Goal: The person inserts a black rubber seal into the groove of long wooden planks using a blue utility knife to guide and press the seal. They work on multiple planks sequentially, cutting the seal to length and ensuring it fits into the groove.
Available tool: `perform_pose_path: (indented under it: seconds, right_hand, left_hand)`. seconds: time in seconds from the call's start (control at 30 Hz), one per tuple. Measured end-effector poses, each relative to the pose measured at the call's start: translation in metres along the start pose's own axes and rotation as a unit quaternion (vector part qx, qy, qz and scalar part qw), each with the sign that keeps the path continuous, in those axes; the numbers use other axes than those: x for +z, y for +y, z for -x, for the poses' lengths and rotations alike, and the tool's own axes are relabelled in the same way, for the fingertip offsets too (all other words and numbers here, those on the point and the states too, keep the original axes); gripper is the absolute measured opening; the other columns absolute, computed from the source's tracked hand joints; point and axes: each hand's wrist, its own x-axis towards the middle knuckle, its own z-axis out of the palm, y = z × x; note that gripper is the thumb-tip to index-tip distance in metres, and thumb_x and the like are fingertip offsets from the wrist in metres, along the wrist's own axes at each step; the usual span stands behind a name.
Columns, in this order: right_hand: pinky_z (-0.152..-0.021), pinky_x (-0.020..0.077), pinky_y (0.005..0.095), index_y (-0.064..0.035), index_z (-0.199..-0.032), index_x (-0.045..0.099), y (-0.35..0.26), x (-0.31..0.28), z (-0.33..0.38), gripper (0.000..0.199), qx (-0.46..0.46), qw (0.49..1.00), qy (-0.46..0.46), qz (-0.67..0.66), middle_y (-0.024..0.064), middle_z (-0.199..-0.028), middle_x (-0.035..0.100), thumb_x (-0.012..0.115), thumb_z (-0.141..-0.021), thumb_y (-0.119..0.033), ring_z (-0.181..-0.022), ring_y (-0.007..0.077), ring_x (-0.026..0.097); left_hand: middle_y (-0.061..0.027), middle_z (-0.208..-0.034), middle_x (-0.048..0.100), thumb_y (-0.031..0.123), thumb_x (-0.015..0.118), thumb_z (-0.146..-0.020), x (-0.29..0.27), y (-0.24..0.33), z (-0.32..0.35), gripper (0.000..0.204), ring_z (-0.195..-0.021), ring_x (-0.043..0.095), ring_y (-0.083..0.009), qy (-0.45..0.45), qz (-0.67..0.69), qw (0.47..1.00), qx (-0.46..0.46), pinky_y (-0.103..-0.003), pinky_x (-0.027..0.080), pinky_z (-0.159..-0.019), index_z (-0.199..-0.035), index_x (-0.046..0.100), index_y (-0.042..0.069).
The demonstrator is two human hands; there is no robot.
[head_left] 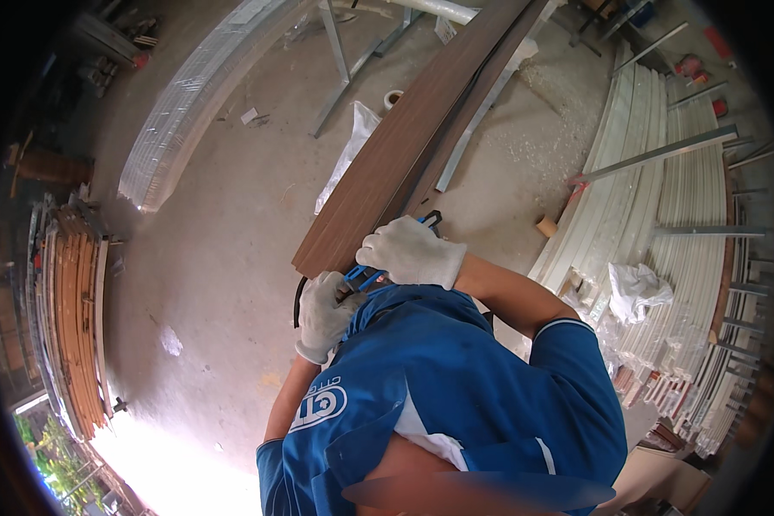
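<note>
My right hand (413, 252), in a pale work glove, is closed at the near end of a long brown wood-grain board (396, 129). A black-and-blue piece of a hand tool (432, 221) sticks out past its knuckles; the tool's kind is hidden. Close by on the left, my gloved left hand (324, 314) has its fingers curled in front of my waist. Between the two hands shows a blue open-framed part (363, 277). Whether it belongs to the same tool, I cannot tell. What the left fingers hold is hidden. A thin black strip (298, 301) curves beside the left hand.
Metal trestle legs (340, 77) stand by the board. Plastic-wrapped lengths (189, 107) lie at the far left. Stacked white profiles (623, 172) and metal rack bars (662, 155) line the right. Wooden planks (69, 318) stand at left; a tape roll (393, 99) lies on the floor.
</note>
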Motion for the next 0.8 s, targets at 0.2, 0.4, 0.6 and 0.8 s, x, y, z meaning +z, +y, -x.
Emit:
perform_pose_path:
  seconds: [0.2,0.4,0.6,0.8]
  right_hand:
    - [-0.078,0.0575,0.0434,-0.0112,-0.092,0.068,0.000,0.013,0.007,0.020,-0.017,0.993,0.106,-0.053,0.0057,-0.095,0.072,0.078,-0.076,-0.018,-0.091,0.0270,0.073]
    - [-0.081,0.0571,0.0433,-0.0099,-0.102,0.068,-0.003,0.023,0.021,0.028,-0.013,0.982,0.149,-0.112,0.0083,-0.105,0.072,0.079,-0.078,-0.016,-0.094,0.0295,0.072]
    - [-0.079,0.0575,0.0457,-0.0138,-0.117,0.061,0.029,0.015,0.038,0.050,0.167,0.945,0.224,-0.173,0.0125,-0.100,0.073,0.071,-0.090,-0.055,-0.089,0.0338,0.074]
    - [-0.084,0.0543,0.0501,-0.0102,-0.123,0.061,0.119,-0.006,0.076,0.053,0.388,0.872,0.214,-0.207,0.0171,-0.101,0.074,0.057,-0.101,-0.059,-0.098,0.0399,0.071]
  left_hand:
    - [-0.0067,-0.076,0.065,0.025,0.068,-0.099,-0.002,-0.018,0.010,0.024,-0.070,0.061,-0.0161,-0.128,0.308,0.926,-0.178,-0.033,0.049,-0.066,-0.095,0.069,0.002]
    - [-0.0081,-0.078,0.069,0.025,0.068,-0.099,0.002,-0.029,0.022,0.027,-0.073,0.065,-0.0194,-0.119,0.291,0.941,-0.128,-0.033,0.051,-0.069,-0.104,0.075,-0.001]
    - [-0.0118,-0.077,0.069,0.023,0.075,-0.089,0.015,-0.025,0.036,0.019,-0.071,0.064,-0.0313,0.033,0.028,0.997,-0.071,-0.040,0.049,-0.067,-0.092,0.078,0.003]
    - [-0.0063,-0.077,0.069,0.025,0.079,-0.084,0.020,-0.033,0.046,0.017,-0.078,0.064,-0.0306,0.076,-0.082,0.987,-0.114,-0.046,0.047,-0.075,-0.089,0.079,0.009]
